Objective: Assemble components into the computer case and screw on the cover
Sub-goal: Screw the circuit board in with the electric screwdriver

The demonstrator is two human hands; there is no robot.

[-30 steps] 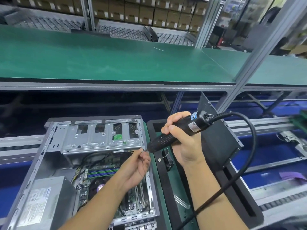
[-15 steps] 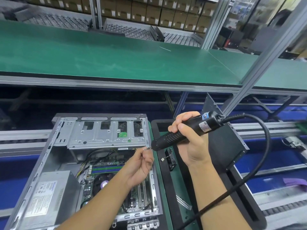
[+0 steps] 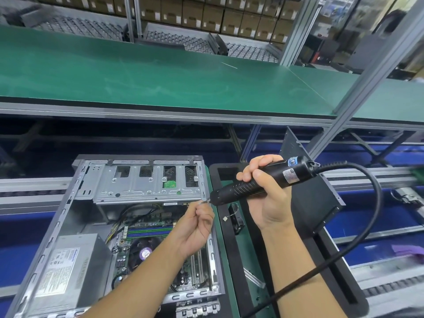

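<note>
An open grey computer case [image 3: 57,216] lies on its side, showing a silver drive cage [image 3: 146,180], a motherboard [image 3: 149,232] and a power supply [image 3: 68,267]. My right hand [image 3: 268,193] grips a black electric screwdriver [image 3: 257,182] whose tip points left at the right end of the drive cage. My left hand [image 3: 197,228] pinches a small screw [image 3: 203,202] at the driver's tip, just over the case's right wall. A dark side cover [image 3: 314,191] leans upright behind my right hand.
The screwdriver's black cable [image 3: 367,226] loops right and down past my right forearm. A black tray [image 3: 234,260] with a green mat lies right of the case. A green shelf [image 3: 160,81] hangs above, held by a slanted aluminium post [image 3: 367,74]. Blue conveyor rails run behind.
The view has shifted slightly, so the case and hands sit a bit higher and further right. Both hands keep the same hold, with the screw at the driver tip.
</note>
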